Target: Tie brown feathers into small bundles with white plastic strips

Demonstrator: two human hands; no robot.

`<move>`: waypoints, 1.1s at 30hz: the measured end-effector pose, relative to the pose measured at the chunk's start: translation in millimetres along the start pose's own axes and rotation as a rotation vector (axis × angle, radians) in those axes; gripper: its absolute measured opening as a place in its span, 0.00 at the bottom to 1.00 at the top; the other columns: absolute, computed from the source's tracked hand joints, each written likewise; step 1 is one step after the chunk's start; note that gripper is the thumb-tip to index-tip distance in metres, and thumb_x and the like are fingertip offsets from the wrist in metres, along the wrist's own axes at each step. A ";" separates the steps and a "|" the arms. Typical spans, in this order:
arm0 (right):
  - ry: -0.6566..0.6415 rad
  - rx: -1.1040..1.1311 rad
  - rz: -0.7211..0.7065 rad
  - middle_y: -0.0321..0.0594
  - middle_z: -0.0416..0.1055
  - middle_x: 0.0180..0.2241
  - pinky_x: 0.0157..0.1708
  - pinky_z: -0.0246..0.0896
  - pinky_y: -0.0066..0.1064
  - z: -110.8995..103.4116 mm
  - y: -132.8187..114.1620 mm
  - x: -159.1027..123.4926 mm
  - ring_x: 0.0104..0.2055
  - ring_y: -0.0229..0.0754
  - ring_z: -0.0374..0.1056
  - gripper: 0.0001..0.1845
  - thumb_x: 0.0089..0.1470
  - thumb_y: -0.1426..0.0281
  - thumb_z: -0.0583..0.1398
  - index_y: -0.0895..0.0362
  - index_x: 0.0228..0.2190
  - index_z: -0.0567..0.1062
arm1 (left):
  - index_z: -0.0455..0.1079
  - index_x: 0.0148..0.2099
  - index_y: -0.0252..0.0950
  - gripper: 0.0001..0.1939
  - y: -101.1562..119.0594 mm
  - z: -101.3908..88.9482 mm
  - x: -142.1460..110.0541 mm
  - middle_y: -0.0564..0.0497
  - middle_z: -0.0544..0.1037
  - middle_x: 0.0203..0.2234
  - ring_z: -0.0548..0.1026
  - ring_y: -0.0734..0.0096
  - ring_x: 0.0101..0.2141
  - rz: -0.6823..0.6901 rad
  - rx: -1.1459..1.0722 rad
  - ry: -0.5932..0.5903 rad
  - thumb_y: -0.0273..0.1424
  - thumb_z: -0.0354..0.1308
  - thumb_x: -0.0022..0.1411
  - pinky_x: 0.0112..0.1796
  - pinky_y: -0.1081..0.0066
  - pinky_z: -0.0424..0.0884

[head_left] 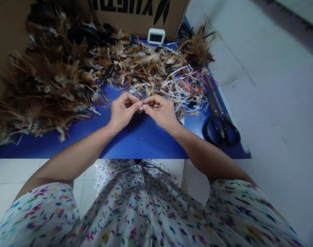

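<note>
Over the blue table, my left hand (123,109) and my right hand (160,109) meet fingertip to fingertip, both closed in a pinch. Between them they grip a small feather (141,107); its pale fluffy end shows at the thumbs, and most of it is hidden by my fingers. Just beyond my hands lies a loose spread of brown and white feathers (143,65). Close to my right hand is a tangle of white strips (175,90) with some red strands (191,82).
A large heap of brown feathers (50,89) covers the left side. Black-handled scissors (221,130) lie at the right edge of the blue table (146,144). At the back stand a white digital clock (156,31) and a cardboard box (135,24). Another feather bunch (197,48) sits back right.
</note>
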State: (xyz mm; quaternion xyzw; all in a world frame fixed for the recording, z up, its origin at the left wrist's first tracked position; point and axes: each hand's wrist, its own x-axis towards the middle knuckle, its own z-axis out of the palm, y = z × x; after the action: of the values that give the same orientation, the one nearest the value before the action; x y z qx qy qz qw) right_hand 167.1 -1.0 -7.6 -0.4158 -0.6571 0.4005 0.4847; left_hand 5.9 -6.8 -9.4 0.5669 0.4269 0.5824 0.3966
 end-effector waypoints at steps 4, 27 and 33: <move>0.025 -0.280 -0.234 0.37 0.79 0.32 0.36 0.68 0.31 -2.9 -4.5 -4.0 0.32 0.37 0.72 0.05 0.56 0.71 0.60 0.55 0.32 0.78 | 0.68 0.31 0.36 0.21 -0.6 0.6 -0.7 0.55 0.78 0.23 0.78 0.75 0.23 -0.015 -0.033 -0.008 0.43 0.75 0.50 0.28 0.74 0.77; 0.031 -0.536 -0.386 0.38 0.73 0.31 0.35 0.64 0.32 -4.5 -0.9 -3.0 0.33 0.38 0.67 0.05 0.57 0.74 0.57 0.54 0.30 0.70 | 0.70 0.30 0.35 0.17 -0.9 2.8 -1.7 0.54 0.79 0.25 0.77 0.75 0.26 -0.017 0.039 -0.011 0.37 0.74 0.49 0.31 0.73 0.77; -0.003 -0.289 -0.189 0.33 0.73 0.27 0.32 0.64 0.30 -6.3 -5.1 -0.5 0.27 0.34 0.66 0.01 0.53 0.71 0.60 0.55 0.30 0.72 | 0.69 0.29 0.35 0.18 -0.4 1.9 -1.5 0.54 0.79 0.23 0.77 0.75 0.25 0.012 0.055 -0.035 0.38 0.74 0.49 0.30 0.74 0.76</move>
State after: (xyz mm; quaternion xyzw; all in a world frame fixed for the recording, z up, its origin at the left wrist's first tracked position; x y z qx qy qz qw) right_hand 172.4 -2.4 -1.6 -0.4167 -0.7448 0.2551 0.4545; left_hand 7.9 -8.0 -10.2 0.5900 0.4323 0.5629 0.3849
